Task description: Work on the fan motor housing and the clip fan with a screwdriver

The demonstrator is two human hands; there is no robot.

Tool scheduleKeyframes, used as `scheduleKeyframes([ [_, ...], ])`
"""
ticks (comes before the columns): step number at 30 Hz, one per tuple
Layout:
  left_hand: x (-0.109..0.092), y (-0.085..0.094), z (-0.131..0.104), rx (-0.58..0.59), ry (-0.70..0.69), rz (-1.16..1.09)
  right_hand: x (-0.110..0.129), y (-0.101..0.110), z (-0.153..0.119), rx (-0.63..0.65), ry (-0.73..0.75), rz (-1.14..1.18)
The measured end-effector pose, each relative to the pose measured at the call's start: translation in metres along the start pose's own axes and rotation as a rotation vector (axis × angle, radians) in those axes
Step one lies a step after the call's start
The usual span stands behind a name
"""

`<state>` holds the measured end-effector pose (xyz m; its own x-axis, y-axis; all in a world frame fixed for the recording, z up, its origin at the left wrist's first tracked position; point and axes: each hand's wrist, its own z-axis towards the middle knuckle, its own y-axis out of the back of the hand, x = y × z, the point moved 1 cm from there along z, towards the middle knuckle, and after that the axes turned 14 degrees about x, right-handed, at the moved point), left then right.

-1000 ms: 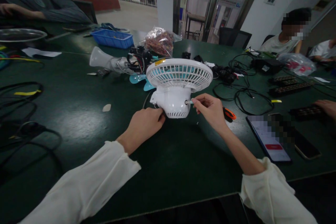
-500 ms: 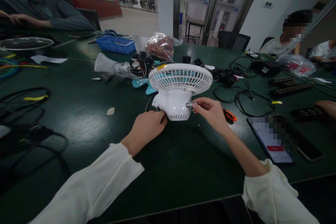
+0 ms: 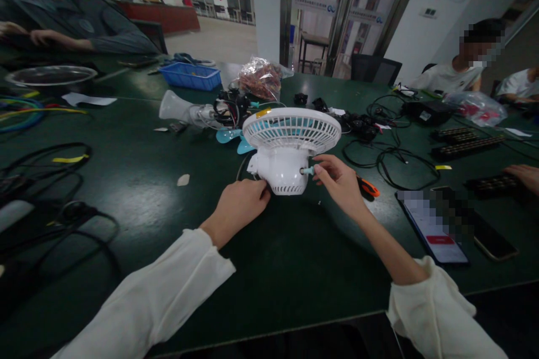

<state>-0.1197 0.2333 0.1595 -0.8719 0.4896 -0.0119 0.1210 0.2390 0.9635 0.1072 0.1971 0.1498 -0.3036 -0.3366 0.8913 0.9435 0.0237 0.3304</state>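
A white fan head rests face-up-and-away on the dark green table, its round grille tilted up with blue blades behind the slats. My left hand is closed against the lower left of the motor housing, its fingertips hidden there. From a hole in the housing's right side sticks a small pale-blue knob. The thumb and fingers of my right hand pinch at its outer end. Behind the fan lie loose light-blue blades and a white flared stand.
An orange-handled tool lies right of my right hand, with phones beyond it. Black cables spread behind. A blue basket and a plastic bag stand farther back. Other people sit around the table.
The fingers of my right hand have shifted slightly outward, and more of the pale-blue knob shows. My left hand stays at the housing. The whole view has shifted a little.
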Motion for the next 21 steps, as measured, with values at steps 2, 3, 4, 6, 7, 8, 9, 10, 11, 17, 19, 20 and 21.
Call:
scheduleKeyframes([
  [2, 0.001, 0.0, -0.001, 0.004, -0.003, -0.024, -0.002, 0.009, -0.003, -0.027, -0.008, 0.028],
  [3, 0.001, 0.0, -0.001, 0.008, -0.002, -0.035, -0.003, 0.014, -0.005, -0.027, -0.017, 0.018],
  [4, 0.001, 0.001, -0.001, 0.01, 0.002, -0.043, -0.004, 0.02, -0.007, -0.007, -0.029, -0.01],
  [6, 0.0, 0.002, -0.002, 0.01, 0.005, -0.048, -0.006, 0.032, -0.011, 0.123, -0.05, -0.107],
  [7, 0.0, 0.002, -0.003, 0.011, 0.003, -0.047, -0.007, 0.037, -0.014, 0.218, -0.053, -0.161],
  [8, 0.0, 0.003, -0.003, 0.014, -0.001, -0.046, -0.008, 0.041, -0.016, 0.312, -0.054, -0.214],
  [9, 0.0, 0.004, -0.004, 0.018, -0.004, -0.046, -0.009, 0.043, -0.018, 0.372, -0.052, -0.26],
  [10, 0.0, 0.005, -0.004, 0.022, -0.005, -0.047, -0.01, 0.045, -0.02, 0.408, -0.053, -0.282],
  [11, -0.001, 0.006, -0.005, 0.027, -0.005, -0.048, -0.011, 0.045, -0.022, 0.436, -0.057, -0.288],
  [17, 0.0, 0.014, -0.009, 0.05, 0.017, -0.069, -0.013, 0.032, -0.026, 0.559, -0.012, -0.294],
  [19, 0.0, 0.016, -0.01, 0.048, 0.022, -0.075, -0.012, 0.028, -0.026, 0.553, 0.0, -0.307],
  [20, -0.001, 0.016, -0.011, 0.044, 0.022, -0.078, -0.011, 0.027, -0.027, 0.545, 0.002, -0.313],
  [21, -0.001, 0.017, -0.012, 0.039, 0.022, -0.079, -0.01, 0.025, -0.027, 0.534, 0.003, -0.319],
])
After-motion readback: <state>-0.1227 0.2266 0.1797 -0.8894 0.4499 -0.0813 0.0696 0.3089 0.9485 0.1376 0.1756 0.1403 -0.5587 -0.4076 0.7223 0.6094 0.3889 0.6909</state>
